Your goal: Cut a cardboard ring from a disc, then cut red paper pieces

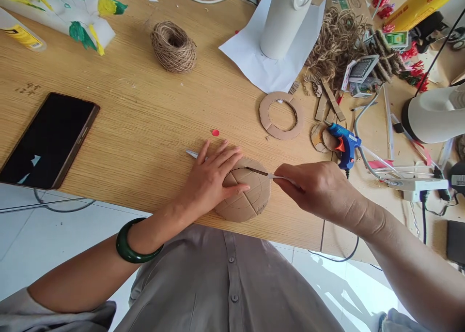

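Note:
My left hand (214,179) lies flat on a round piece of cardboard (240,205), fingers stretched out and pressing it to the table near its front edge. Pencilled circles and crossing creases mark the cardboard, and a dark cut line runs along its upper part. In my right hand (316,184) is a craft knife (258,171) with a pale handle, mostly hidden by the fingers. Its thin dark blade meets the cardboard at the cut line, right of my left fingertips. A pale pointed piece (191,153) sticks out beside my left hand. A cut cardboard ring (266,114) lies behind.
A blue glue gun (347,145) with its cord, cardboard scraps and a power strip (417,186) crowd the right side. A white bottle (281,27) stands on paper (243,51). A twine ball (174,47) lies at the back, a phone (47,138) at the left.

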Action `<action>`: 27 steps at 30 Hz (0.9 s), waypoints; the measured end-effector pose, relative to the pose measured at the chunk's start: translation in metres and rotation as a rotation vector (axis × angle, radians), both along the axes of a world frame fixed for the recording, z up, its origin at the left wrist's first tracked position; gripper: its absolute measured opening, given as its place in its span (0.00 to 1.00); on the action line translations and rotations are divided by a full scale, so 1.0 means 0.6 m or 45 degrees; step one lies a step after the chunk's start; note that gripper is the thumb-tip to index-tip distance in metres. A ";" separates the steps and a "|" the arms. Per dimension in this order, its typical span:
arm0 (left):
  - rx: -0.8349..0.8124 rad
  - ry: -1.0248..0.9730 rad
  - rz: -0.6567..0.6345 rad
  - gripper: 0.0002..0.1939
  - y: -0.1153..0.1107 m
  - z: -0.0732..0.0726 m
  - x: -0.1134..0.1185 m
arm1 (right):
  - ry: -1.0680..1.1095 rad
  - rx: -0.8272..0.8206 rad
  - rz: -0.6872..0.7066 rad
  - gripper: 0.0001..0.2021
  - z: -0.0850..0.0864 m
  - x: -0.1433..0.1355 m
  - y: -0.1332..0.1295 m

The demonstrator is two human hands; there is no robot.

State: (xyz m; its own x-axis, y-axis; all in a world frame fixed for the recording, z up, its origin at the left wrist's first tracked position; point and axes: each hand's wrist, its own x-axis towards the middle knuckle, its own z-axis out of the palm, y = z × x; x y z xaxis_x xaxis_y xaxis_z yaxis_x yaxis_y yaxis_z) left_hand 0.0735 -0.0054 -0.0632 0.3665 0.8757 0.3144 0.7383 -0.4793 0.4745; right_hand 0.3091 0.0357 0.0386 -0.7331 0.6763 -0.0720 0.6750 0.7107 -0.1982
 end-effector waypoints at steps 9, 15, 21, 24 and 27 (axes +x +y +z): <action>-0.010 0.015 0.157 0.39 -0.015 0.011 0.002 | 0.045 -0.091 0.102 0.13 0.000 -0.020 0.049; -0.018 0.084 0.089 0.33 -0.009 -0.003 -0.003 | 0.056 -0.028 0.231 0.14 -0.004 -0.019 0.045; -0.052 0.111 0.076 0.34 -0.010 0.000 0.001 | -0.013 0.138 0.316 0.15 0.004 -0.011 0.031; -0.044 0.106 0.084 0.34 -0.010 -0.002 0.002 | 0.008 0.169 0.325 0.14 -0.002 -0.007 0.038; -0.034 0.100 0.087 0.34 -0.010 -0.005 0.002 | 0.074 0.100 0.275 0.12 -0.009 -0.003 0.047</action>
State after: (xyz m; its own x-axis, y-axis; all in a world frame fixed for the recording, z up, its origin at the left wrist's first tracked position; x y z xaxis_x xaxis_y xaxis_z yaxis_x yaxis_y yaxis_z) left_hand 0.0746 -0.0116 -0.0661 0.3280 0.9073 0.2630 0.8043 -0.4142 0.4261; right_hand 0.3072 0.0637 0.0331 -0.8626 0.5055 0.0215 0.4950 0.8520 -0.1707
